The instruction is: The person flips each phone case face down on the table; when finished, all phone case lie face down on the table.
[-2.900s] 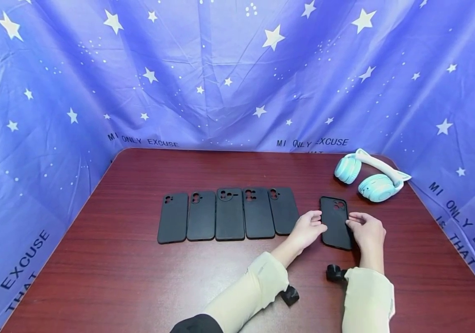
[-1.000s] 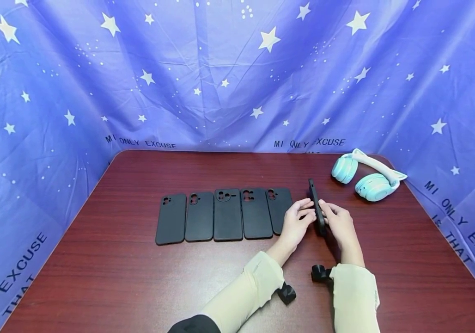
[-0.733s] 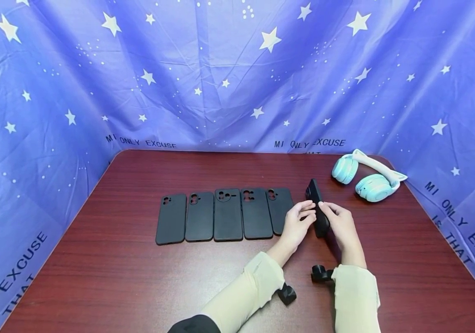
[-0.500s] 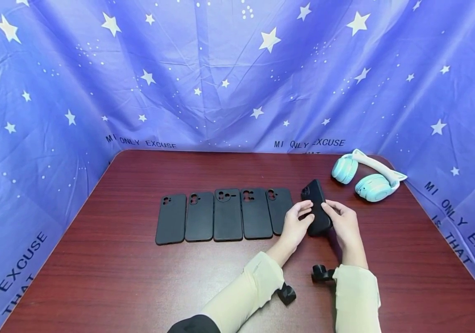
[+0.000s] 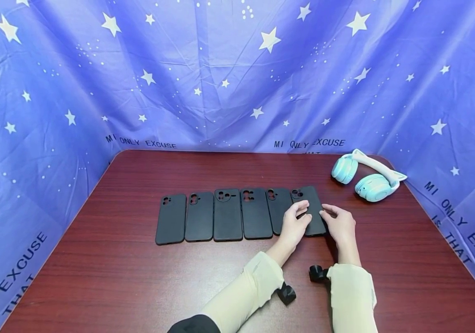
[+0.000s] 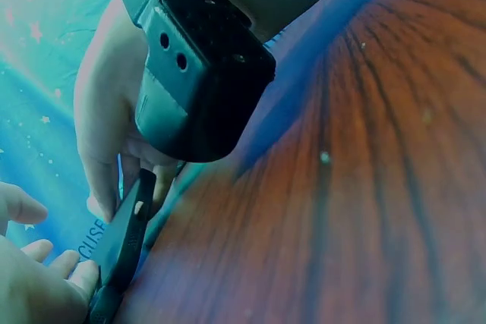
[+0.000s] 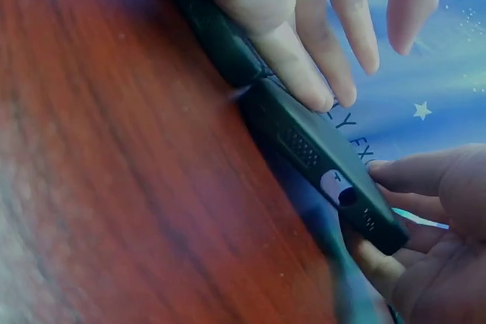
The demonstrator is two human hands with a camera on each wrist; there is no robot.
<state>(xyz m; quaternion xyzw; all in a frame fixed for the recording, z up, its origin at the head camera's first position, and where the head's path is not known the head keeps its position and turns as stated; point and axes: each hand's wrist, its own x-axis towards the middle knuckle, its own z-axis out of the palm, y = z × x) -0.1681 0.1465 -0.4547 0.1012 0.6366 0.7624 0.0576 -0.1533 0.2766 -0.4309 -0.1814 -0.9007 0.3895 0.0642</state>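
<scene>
A black phone case (image 5: 315, 216) with a camera cutout is at the right end of the row, back side up. My right hand (image 5: 341, 229) pinches its right edge, thumb on top and fingers beneath. In the right wrist view that edge of the case (image 7: 311, 149) is tilted up off the table, its port slot and speaker holes showing. My left hand (image 5: 291, 231) reaches over the case's left side; in the left wrist view its extended fingertips are against the case (image 6: 125, 237). The adjacent phone case (image 5: 278, 208) lies flat and is partly hidden by my left hand.
Several more black phone cases (image 5: 228, 215) lie side by side to the left on the dark red wooden table (image 5: 137, 286). Mint-and-white cat-ear headphones (image 5: 372, 185) rest at the back right corner. Star-patterned blue cloth (image 5: 204, 92) hangs round the table's far sides.
The phone case went from lying inside-up at the right, through standing on edge, to back side up beside the row. Both hands shifted left with it; the other cases stayed put.
</scene>
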